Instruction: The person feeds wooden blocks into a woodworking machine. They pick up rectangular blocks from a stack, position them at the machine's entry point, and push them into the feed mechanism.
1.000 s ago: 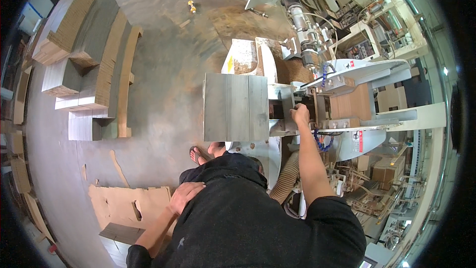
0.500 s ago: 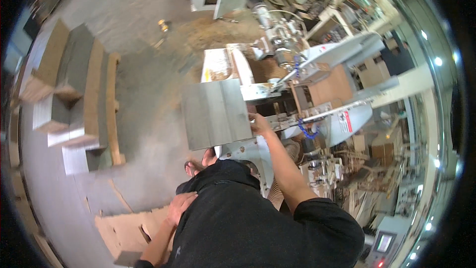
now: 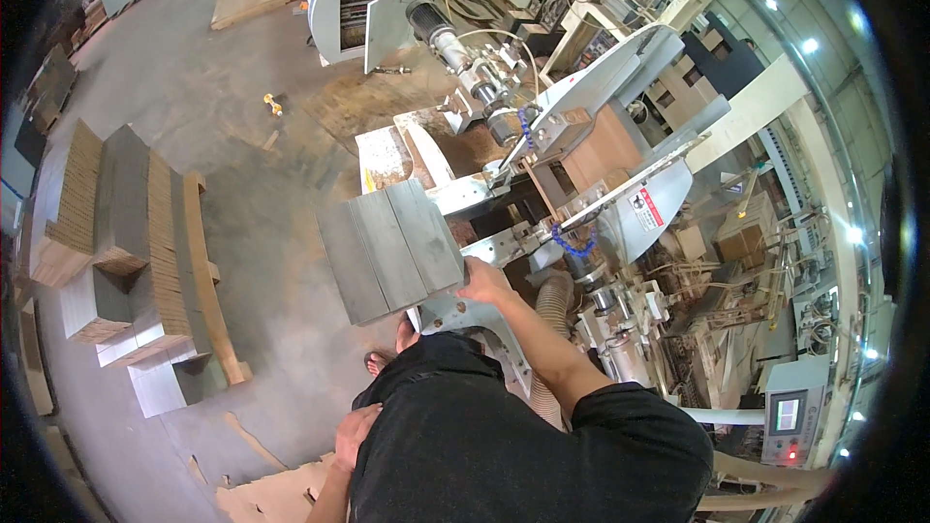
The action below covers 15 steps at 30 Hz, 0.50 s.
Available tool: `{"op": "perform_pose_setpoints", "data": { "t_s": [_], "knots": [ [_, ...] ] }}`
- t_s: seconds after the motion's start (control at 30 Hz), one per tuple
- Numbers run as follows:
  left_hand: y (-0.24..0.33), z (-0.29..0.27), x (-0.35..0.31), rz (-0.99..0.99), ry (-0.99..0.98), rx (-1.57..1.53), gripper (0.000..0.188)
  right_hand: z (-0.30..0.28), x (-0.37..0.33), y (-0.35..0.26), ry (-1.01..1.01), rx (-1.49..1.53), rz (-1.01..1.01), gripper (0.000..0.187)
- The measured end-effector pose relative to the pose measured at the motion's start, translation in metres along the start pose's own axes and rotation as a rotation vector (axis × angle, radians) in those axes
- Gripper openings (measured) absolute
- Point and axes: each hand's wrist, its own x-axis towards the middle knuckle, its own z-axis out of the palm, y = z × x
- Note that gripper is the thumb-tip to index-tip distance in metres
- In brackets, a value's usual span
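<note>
Several grey panels [image 3: 389, 250] lie side by side as a flat block at the near left end of a white machine. My right hand [image 3: 484, 281] is at the block's right edge, its fingers curled against the panel there; part of the grip is hidden. My left hand [image 3: 358, 434] lies with its fingers stretched flat on the black clothing at my hip, holding nothing. Beyond the block, a brown board [image 3: 603, 147] sits between the machine's white guards.
Stacks of grey panels [image 3: 124, 196] stand on a wooden pallet at the left. A motor spindle [image 3: 450, 50], blue coolant hoses [image 3: 573, 242] and a ribbed duct [image 3: 554, 310] crowd the machine. Cardboard [image 3: 276, 496] lies on the floor; a control box [image 3: 792, 415] stands lower right.
My view has turned, so the machine now appears further left and the pallet stacks lower. The grey block looks slightly rotated. My right hand stays at its edge, my left at my hip.
</note>
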Motion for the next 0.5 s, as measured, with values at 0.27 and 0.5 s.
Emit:
{"op": "perform_pose_setpoints", "data": {
  "t_s": [0.27, 0.5],
  "knots": [
    [0.002, -0.003, -0.006, -0.008, 0.014, -0.014, 0.037, 0.003, -0.005, -0.008, 0.118, -0.029, 0.016, 0.063],
    [0.0, -0.002, -0.011, -0.024, -0.006, -0.048, 0.04, -0.008, -0.004, -0.018, 0.052, -0.031, 0.048, 0.06]
  ]
}}
